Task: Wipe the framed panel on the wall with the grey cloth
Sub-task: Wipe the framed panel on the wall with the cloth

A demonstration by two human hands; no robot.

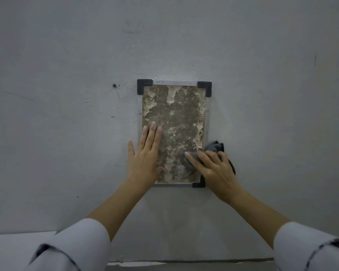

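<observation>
The framed panel [179,112] hangs on the grey wall at the centre, a mottled brown and cream rectangle under a clear cover with black corner brackets. My left hand [145,153] lies flat against its lower left part, fingers spread and pointing up, holding nothing. My right hand [213,169] presses the grey cloth [215,146] onto the panel's lower right corner, with the cloth bunched under the palm and sticking out past the right edge. The lower left bracket is hidden behind my left hand.
A small dark screw hole [114,85] sits in the wall left of the panel. A white ledge [18,243] runs along the bottom left, and a darker sill edge [184,263] crosses below the panel.
</observation>
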